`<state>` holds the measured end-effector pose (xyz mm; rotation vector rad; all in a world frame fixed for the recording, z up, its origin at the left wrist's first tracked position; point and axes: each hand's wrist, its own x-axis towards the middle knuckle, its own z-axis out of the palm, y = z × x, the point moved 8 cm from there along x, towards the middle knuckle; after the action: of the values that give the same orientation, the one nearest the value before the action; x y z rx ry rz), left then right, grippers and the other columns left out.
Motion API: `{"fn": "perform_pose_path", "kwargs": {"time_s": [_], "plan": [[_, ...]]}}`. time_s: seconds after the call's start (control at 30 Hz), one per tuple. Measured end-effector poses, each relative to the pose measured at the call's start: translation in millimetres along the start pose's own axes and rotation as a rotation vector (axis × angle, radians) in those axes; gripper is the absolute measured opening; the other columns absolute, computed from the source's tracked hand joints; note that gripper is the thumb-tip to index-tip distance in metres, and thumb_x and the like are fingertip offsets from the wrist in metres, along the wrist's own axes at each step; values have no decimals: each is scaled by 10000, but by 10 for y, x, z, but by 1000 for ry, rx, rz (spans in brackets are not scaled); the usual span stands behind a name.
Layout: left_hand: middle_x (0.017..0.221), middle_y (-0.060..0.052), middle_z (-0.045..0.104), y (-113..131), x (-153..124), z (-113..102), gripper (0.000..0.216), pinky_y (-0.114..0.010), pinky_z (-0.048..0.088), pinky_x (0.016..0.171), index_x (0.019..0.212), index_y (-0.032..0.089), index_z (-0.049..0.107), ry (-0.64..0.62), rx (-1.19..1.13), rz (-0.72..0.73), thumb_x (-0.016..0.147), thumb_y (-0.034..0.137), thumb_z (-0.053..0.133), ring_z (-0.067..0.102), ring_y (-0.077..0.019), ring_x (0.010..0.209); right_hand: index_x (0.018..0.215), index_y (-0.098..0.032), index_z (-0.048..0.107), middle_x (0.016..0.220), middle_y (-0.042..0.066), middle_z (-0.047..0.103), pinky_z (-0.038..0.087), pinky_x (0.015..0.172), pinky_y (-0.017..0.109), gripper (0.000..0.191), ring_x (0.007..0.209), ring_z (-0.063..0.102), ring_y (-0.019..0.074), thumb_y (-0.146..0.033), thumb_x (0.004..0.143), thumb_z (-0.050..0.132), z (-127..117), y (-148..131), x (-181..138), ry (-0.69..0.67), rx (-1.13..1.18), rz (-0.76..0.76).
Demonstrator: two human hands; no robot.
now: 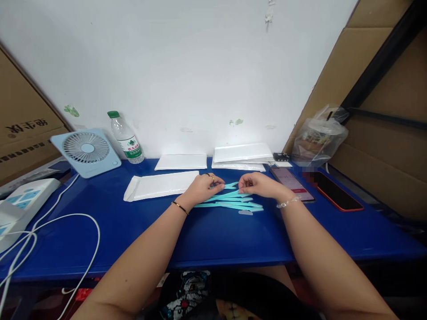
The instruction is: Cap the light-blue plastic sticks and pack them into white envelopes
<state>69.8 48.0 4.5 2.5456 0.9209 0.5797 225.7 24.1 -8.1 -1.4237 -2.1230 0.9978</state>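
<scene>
Several thin teal strips (233,204) lie fanned out on the blue table in front of me, their ends pointing right. My left hand (204,189) rests over their left part, its thumb and fingers pinched on a strip. At the upper right ends, my right hand (255,184) is curled with thumb and fingertips closed on a teal strip. What lies under my left palm is hidden. Beside my left hand is a long white padded envelope (160,184). A small pale oval piece (246,213) sits just below the strips.
White padded packets (181,162) and a stack of packets (242,153) lie along the wall. A blue fan (88,149), water bottle (128,140) and power strip (28,204) with white cables stand left. Two phones (292,182) and a bagged cup (320,135) are right.
</scene>
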Motion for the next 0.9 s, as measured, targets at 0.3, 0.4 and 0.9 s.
{"fn": "perform_pose_path", "kwargs": {"time_s": [0.3, 0.4, 0.9], "plan": [[866, -19, 659, -61, 31, -15, 271, -240, 445, 662, 906, 212, 679, 11, -22, -57, 849, 396, 488, 588, -148, 757, 778, -142, 632, 687, 18, 605, 418, 594, 255, 344, 618, 519, 119, -473, 691, 667, -133, 21, 40, 157, 140, 15], [835, -14, 652, -142, 37, -24, 247, -240, 439, 641, 847, 204, 667, 27, -3, -88, 843, 379, 493, 585, -147, 740, 777, -140, 640, 690, 21, 618, 427, 611, 261, 360, 627, 534, 125, -482, 673, 679, -190, 106, 24, 161, 151, 27], [1079, -36, 633, -125, 32, 62, 318, -314, 420, 839, 1105, 253, 641, 38, 156, -43, 873, 391, 473, 551, -204, 984, 766, -182, 678, 855, 39, 564, 414, 674, 276, 264, 747, 532, 168, -427, 670, 693, -113, 172, -11, 39, -210, 14]]}}
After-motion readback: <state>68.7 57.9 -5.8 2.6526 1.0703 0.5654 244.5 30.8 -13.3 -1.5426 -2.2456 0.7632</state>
